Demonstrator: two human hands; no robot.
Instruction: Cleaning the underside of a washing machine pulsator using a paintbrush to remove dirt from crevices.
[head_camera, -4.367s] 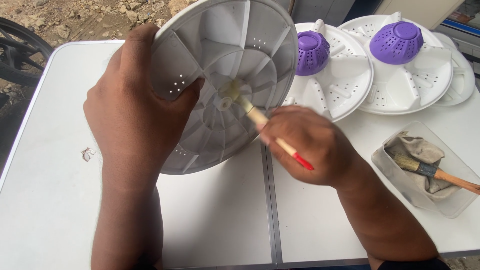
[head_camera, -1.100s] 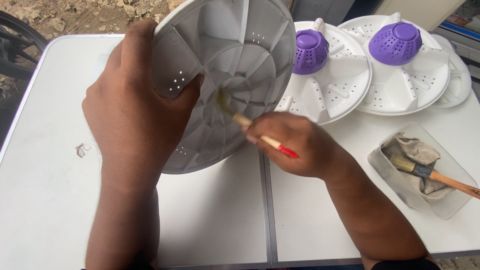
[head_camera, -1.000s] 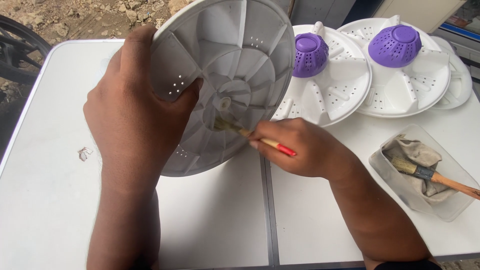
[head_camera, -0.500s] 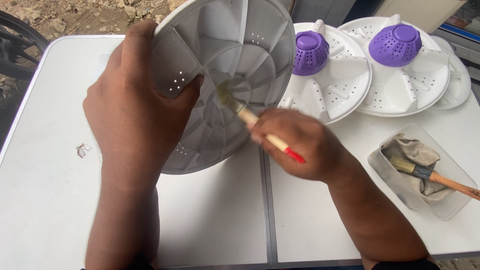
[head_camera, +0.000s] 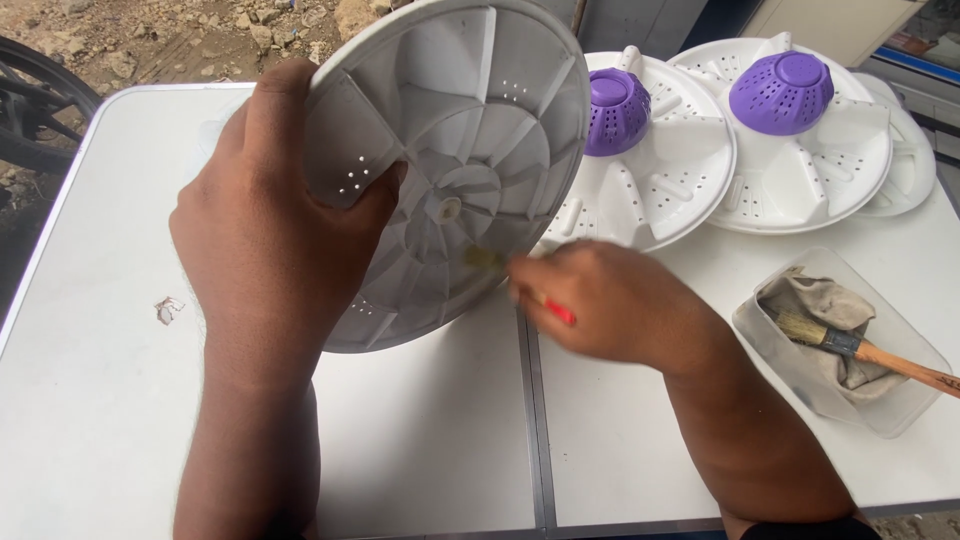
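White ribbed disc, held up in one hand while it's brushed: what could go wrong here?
The left hand alone holds the white ribbed disc tilted off the table; it could slip under brush pressure. The right hand works the small brush close to the purple-capped discs; a wide stroke might knock them.

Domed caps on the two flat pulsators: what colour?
Purple, perforated domed caps, clearest in the head view.

Smooth white plastic disc (head_camera: 480, 130), wooden-handled brush (head_camera: 860, 348)
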